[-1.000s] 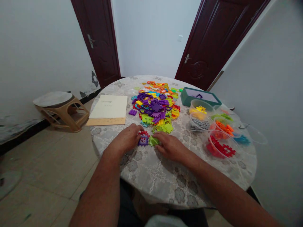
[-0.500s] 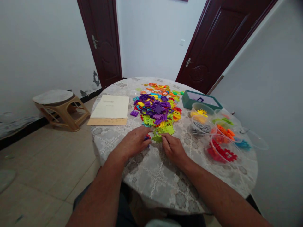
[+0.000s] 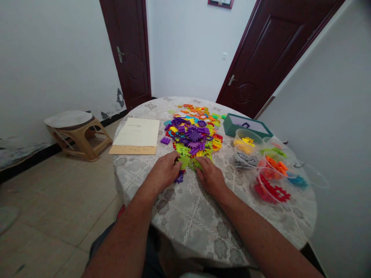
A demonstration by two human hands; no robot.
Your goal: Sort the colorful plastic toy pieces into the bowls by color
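Note:
A heap of colourful plastic gear pieces [image 3: 193, 133] lies in the middle of the table, purple ones on top and lime green ones at its near edge. My left hand [image 3: 167, 169] pinches a lime green gear piece [image 3: 184, 162] between thumb and fingers. Under that hand, a purple piece [image 3: 179, 177] with a bit of red beside it rests on the cloth. My right hand [image 3: 211, 175] has its fingertips closed on another green gear piece [image 3: 197, 164], close beside the first one. Whether the two green pieces touch is hard to make out.
Clear tubs of sorted pieces, such as the red tub [image 3: 272, 189] and grey tub [image 3: 246, 158], stand to the right. Behind them is a green box [image 3: 228, 125]. Left of the heap lie cream papers [image 3: 137, 132]. A stool [image 3: 79, 135] stands beyond the table's left edge.
The left hand now holds a green gear piece that was not visible in it before. The right hand's fingers have moved in over a green piece. The view has tilted slightly up.

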